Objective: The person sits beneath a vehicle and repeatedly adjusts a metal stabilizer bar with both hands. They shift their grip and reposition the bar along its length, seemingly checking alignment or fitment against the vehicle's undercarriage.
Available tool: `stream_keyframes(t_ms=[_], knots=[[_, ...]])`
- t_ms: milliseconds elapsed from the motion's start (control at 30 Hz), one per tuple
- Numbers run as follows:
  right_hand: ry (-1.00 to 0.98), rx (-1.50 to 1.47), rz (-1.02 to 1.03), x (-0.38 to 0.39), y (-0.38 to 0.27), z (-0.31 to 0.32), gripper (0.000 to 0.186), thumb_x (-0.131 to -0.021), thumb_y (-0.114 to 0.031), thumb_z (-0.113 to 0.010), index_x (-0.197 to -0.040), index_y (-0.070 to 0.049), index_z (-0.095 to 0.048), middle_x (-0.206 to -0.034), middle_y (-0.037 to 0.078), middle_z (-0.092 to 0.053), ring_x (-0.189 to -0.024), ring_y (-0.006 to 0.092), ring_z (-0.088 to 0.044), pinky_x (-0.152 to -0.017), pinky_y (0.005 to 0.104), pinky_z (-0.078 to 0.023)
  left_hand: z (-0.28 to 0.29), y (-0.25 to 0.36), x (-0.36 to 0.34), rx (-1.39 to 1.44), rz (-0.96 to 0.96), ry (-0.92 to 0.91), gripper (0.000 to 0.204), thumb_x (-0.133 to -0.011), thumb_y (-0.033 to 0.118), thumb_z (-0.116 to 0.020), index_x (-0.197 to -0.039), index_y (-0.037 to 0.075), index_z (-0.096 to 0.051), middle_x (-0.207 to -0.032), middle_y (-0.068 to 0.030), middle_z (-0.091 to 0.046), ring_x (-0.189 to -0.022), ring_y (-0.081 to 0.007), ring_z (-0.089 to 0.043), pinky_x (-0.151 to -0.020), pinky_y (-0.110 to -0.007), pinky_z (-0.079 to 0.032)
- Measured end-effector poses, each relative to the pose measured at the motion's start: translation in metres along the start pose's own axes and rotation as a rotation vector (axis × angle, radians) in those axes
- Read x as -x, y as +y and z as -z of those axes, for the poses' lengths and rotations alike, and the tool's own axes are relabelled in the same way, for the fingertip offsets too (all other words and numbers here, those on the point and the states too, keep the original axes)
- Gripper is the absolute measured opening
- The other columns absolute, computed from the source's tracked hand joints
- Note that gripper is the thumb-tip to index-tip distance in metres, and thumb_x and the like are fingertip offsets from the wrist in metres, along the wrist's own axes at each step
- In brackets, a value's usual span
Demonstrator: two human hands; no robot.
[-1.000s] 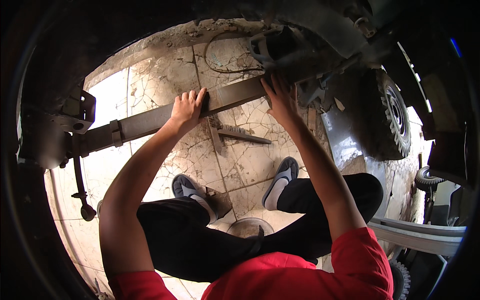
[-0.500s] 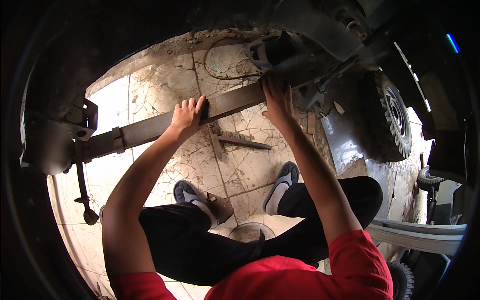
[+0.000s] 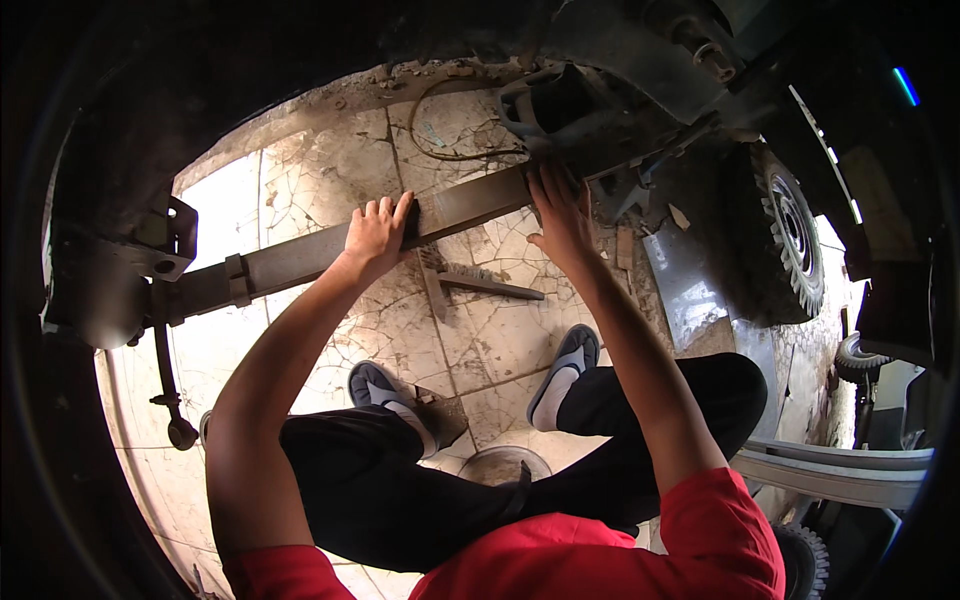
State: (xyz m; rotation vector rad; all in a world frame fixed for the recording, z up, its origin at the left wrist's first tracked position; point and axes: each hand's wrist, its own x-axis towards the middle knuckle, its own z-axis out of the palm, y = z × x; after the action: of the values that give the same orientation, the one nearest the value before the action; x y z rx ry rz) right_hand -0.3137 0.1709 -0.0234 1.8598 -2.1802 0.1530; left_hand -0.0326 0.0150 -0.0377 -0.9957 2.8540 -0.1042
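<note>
A long, dark metal leaf spring (image 3: pixel 300 258) crosses in front of me under a vehicle, rising toward the right. My left hand (image 3: pixel 377 236) is closed over it near the middle, fingers across the top and fingertips at the far edge. Beside its thumb, a dark band (image 3: pixel 411 222) lies on the spring. Farther right, my right hand (image 3: pixel 563 215) lies against the spring, fingers stretched out and thumb apart on the near side. Its fingertips meet dark metal parts and are partly in shadow. Toward the spring's left end, a clip (image 3: pixel 237 280) wraps around it.
On the cracked tile floor lies a wooden-handled brush (image 3: pixel 490 284) beneath the spring. A round metal lid or dish (image 3: pixel 503 464) sits between my legs. Tyred wheel (image 3: pixel 790 235) stands at right, with a bracket (image 3: pixel 170 238) and hanging rod (image 3: pixel 168 365) at left. Dark vehicle parts surround me.
My right hand has shifted slightly right and toward me along the spring, and its fingers show more clearly. The left hand stays in place on the spring.
</note>
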Motion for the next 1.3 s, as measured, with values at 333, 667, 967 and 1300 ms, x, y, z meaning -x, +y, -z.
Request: stream_keyframes(t_ms=[333,667,967,1300], knots=[[-0.013,-0.039,-0.052,-0.023,0.009,-0.010,0.111,-0.059,-0.029,-0.094,-0.153,-0.017,-0.036,-0.160,0.011,-0.033,-0.148,0.0281,-0.031,-0.119,0.0608,-0.026,0.003,0.001,-0.003,-0.032,-0.032,0.011,0.112,-0.076,0.050,-0.081,-0.159,0.007,-0.020,-0.128,-0.0152,-0.054,-0.116,-0.0308,-0.054,-0.093,-0.045,-0.048],[0.022,-0.028,0.015,0.004,0.012,-0.008,0.115,-0.056,-0.029,-0.095,-0.154,-0.015,-0.036,-0.159,0.012,-0.034,-0.148,0.0281,-0.033,-0.119,0.0593,-0.027,-0.001,0.002,-0.001,-0.023,-0.022,0.022,0.108,-0.076,0.045,-0.082,-0.159,0.007,-0.022,-0.128,-0.0159,-0.054,-0.115,-0.0317,-0.055,-0.092,-0.046,-0.048],[-0.006,-0.005,-0.042,-0.032,0.004,-0.007,0.109,-0.057,-0.023,-0.094,-0.151,-0.013,-0.038,-0.159,0.012,-0.033,-0.148,0.0288,-0.033,-0.118,0.0600,-0.029,0.001,0.001,-0.004,0.002,-0.026,-0.008,0.111,-0.076,0.046,-0.082,-0.159,0.007,-0.021,-0.130,-0.0158,-0.054,-0.117,-0.0314,-0.054,-0.094,-0.046,-0.047],[0.039,0.027,-0.001,-0.004,0.006,-0.008,0.111,-0.056,-0.024,-0.094,-0.151,-0.012,-0.038,-0.157,0.013,-0.035,-0.148,0.0287,-0.032,-0.117,0.0605,-0.029,0.003,0.006,-0.002,0.012,-0.023,-0.016,0.113,-0.076,0.040,-0.085,-0.159,0.006,-0.018,-0.129,-0.0190,-0.053,-0.119,-0.0344,-0.054,-0.093,-0.047,-0.048]])
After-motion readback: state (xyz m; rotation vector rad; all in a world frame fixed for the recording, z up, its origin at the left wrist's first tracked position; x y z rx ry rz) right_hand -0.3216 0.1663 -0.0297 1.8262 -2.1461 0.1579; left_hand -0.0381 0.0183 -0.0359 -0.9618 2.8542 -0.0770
